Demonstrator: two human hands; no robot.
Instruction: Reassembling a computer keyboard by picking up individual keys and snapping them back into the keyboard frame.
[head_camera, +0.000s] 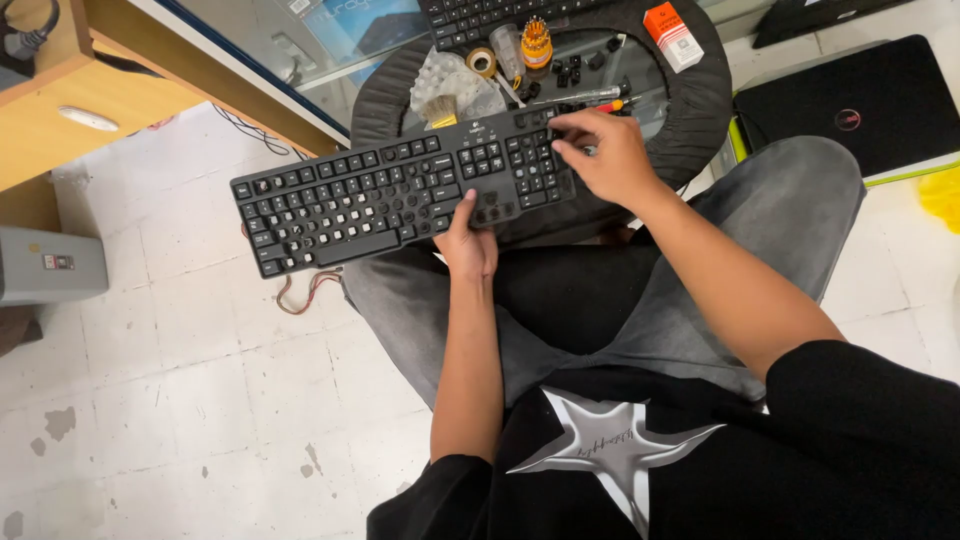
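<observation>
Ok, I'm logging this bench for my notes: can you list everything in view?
keyboard: one, black, some keys missing, across the lap
stool: one, round, black, behind the keyboard
loose keycaps: several, black, on the stool
screwdriver set: one, orange and yellow, on the stool
tape roll: one, tan, on the stool
small box: one, orange and white, stool edge
laptop: one, black, floor at right
left hand: grips the keyboard's near edge
right hand: fingers on the number pad
</observation>
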